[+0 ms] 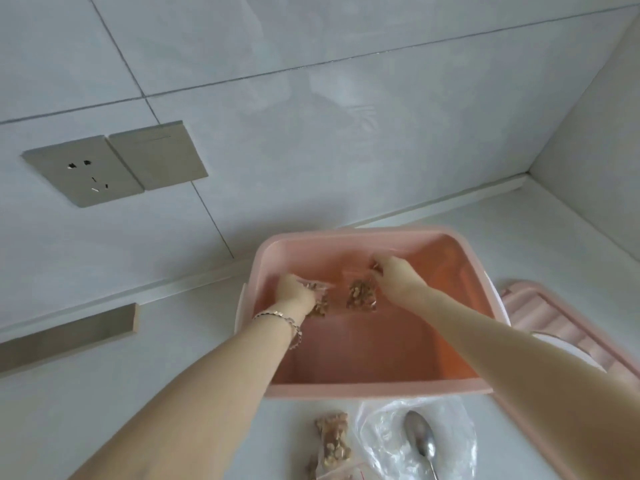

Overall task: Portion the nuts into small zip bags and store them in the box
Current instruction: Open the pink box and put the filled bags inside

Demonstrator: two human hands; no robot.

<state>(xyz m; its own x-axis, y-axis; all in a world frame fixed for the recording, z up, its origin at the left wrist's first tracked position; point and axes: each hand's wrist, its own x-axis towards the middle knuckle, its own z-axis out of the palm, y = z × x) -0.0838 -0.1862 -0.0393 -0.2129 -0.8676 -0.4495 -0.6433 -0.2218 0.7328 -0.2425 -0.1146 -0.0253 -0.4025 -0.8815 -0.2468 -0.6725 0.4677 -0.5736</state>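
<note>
A pink plastic box (349, 388) stands open on the white counter. Both of my hands reach down inside it. My left hand (294, 294), with a bracelet on the wrist, grips a small zip bag of nuts (320, 303) near the box's left wall. My right hand (394, 273) pinches the top of a second small bag of nuts (360, 294) that rests on the box's floor. In front of the box lie another filled zip bag of nuts (334, 441) and a large, nearly empty clear bag (388, 441) with a metal spoon (420, 441) lying on it.
The pink lid (540, 310) lies to the right of the box, partly behind my right arm. A tiled wall with a power socket (85, 174) and a switch plate (157, 155) rises behind the counter. A side wall closes the right corner.
</note>
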